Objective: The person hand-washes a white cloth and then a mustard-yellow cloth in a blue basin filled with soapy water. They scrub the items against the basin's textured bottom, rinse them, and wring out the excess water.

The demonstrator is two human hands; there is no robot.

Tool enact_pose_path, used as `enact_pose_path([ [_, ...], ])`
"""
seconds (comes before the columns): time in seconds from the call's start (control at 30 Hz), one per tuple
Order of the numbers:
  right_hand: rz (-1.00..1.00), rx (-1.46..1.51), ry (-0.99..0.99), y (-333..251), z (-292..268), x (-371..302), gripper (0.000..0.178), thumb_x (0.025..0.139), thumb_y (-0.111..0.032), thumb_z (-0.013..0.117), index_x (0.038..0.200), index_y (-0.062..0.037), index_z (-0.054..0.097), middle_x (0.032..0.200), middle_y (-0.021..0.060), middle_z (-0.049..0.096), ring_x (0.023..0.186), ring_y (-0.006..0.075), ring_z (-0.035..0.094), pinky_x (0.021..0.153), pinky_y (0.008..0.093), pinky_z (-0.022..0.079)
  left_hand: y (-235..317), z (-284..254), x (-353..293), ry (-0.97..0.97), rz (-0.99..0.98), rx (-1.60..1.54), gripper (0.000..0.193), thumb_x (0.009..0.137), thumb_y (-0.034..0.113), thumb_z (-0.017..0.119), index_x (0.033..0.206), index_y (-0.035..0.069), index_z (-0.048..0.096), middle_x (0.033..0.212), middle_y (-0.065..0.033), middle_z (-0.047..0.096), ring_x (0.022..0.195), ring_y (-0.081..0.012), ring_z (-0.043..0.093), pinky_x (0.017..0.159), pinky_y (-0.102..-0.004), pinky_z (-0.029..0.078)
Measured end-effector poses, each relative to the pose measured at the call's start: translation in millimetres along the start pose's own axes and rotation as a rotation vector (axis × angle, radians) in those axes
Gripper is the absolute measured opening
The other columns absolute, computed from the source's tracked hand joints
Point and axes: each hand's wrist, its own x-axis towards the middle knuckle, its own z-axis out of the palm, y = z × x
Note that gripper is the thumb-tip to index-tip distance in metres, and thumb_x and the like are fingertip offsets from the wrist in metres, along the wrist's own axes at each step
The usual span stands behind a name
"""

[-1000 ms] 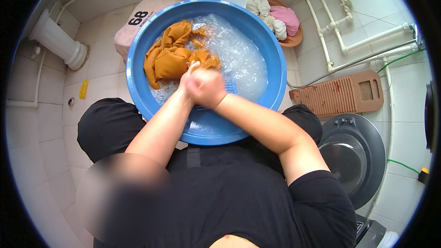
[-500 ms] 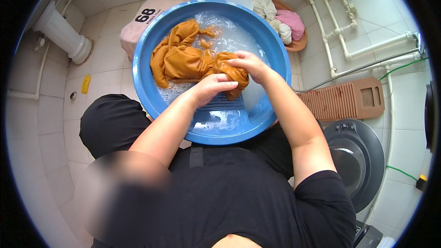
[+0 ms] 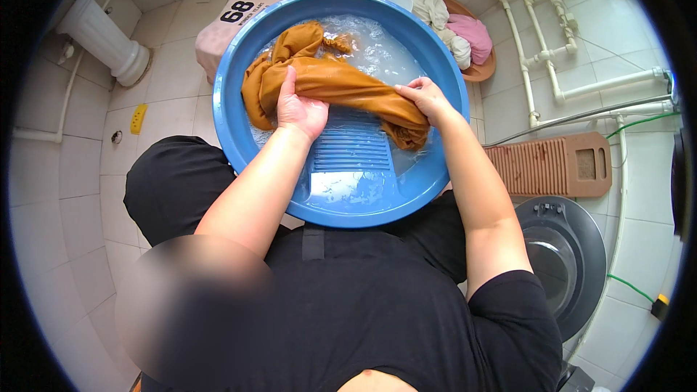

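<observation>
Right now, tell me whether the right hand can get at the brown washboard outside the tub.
Probably not straight away: the right hand holds the orange cloth inside the blue tub, whose rim lies between. If freed, it likely could; the brown washboard looks uncovered at its slotted end.

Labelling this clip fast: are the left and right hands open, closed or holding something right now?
Left hand: holding the mustard-brown garment, fingers mostly hidden.
Right hand: holding the same garment, near its bunched end.
</observation>
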Motion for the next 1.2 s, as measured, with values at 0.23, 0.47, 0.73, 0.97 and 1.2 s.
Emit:
enact_pose_path([
  [0.23,-0.214,-0.046,-0.379,36,43,9,0.064,0.072,-0.054,0.064,0.099,0.0037,0.060,0.099,0.0199,0.063,0.093,0.0300,0.060,0.085,0.0325,0.043,-1,-11,4,0.111,0.043,0.071,0.045,0.082,0.035,0.062,0.118,0.009,0.052,0.121,-0.0066,0.054,0.115,-0.0242,0.046,0.103,-0.0390,0.030],
  [0.47,-0.570,-0.163,0.144,12,57,19,0.031,0.070,-0.023,0.063,0.094,-0.0035,0.065,0.093,0.0171,0.062,0.084,0.0299,0.061,0.076,0.0348,0.048,-7,-16,0,0.142,-0.106,0.145,0.052,0.081,0.042,0.062,0.120,0.011,0.049,0.122,-0.0068,0.052,0.113,-0.0255,0.049,0.100,-0.0387,0.034],
  [0.73,-1.048,0.149,-0.064,-91,119,-119,0.037,0.062,-0.006,0.061,0.098,-0.0079,0.050,0.086,0.0081,0.057,0.086,0.0269,0.058,0.079,0.0323,0.046,-5,5,-31,-0.002,-0.115,0.441,0.043,0.086,0.039,0.052,0.116,0.008,0.051,0.114,-0.0088,0.055,0.108,-0.0234,0.051,0.096,-0.0380,0.038],
  [0.97,-0.898,-0.159,0.389,-63,128,-58,0.020,0.069,-0.030,0.060,0.074,-0.0106,0.062,0.077,0.0107,0.062,0.070,0.0306,0.060,0.062,0.0385,0.049,-11,12,-22,0.091,-0.282,0.390,0.043,0.090,0.037,0.038,0.118,0.006,0.049,0.117,-0.0119,0.053,0.108,-0.0255,0.052,0.095,-0.0411,0.040],
  [1.2,-0.934,-0.221,0.248,-82,130,-98,0.024,0.071,-0.030,0.058,0.068,-0.0063,0.058,0.071,0.0147,0.060,0.070,0.0347,0.059,0.065,0.0408,0.048,-21,-66,12,-0.356,-0.079,0.321,0.041,0.089,0.045,0.035,0.103,0.011,0.053,0.096,-0.0084,0.057,0.091,-0.0246,0.055,0.083,-0.0386,0.046],
])
